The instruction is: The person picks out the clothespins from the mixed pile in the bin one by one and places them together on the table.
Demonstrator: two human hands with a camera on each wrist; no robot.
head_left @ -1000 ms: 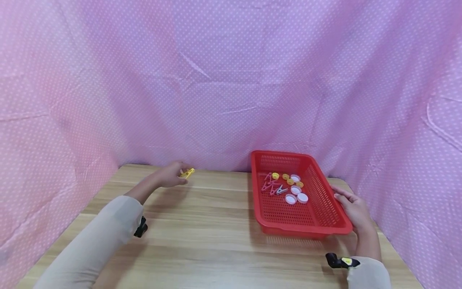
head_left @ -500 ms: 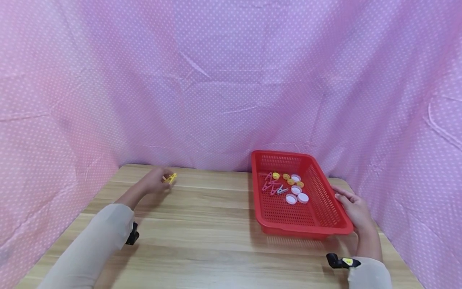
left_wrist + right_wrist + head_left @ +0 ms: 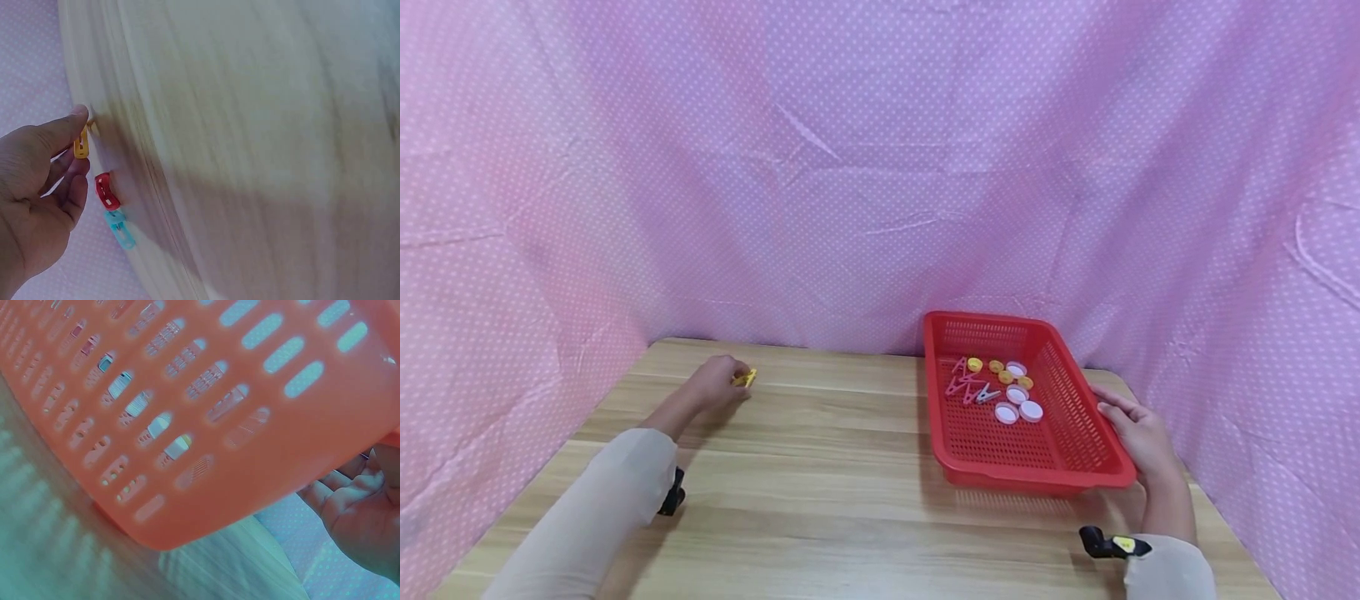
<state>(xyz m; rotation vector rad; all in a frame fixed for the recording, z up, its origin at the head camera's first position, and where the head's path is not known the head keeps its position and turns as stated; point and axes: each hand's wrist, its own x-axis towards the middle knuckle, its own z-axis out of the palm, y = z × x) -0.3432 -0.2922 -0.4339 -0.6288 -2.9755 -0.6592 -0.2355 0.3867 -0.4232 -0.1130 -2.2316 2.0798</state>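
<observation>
At the table's back left, my left hand (image 3: 717, 383) pinches a yellow clothespin (image 3: 81, 144) between thumb and fingers, low over the wood. A red clothespin (image 3: 107, 191) and a turquoise clothespin (image 3: 120, 230) lie end to end beside that hand in the left wrist view; the hand hides them in the head view. My right hand (image 3: 1141, 435) grips the right rim of a red plastic basket (image 3: 1033, 477), thumb over the edge and fingers beneath. Inside the basket are several pink clothespins (image 3: 967, 390), a grey clothespin (image 3: 985, 395), white caps (image 3: 1031, 411) and yellow caps (image 3: 974, 365).
The wooden table (image 3: 820, 467) spreads between the left hand and the basket. A pink dotted cloth (image 3: 865, 167) hangs behind the table and along both sides. Slots in the basket wall (image 3: 275, 444) fill much of the right wrist view.
My left hand has moved left and down to the tabletop with the yellow clothespin pinched in it. The right hand and the basket have stayed nearly still.
</observation>
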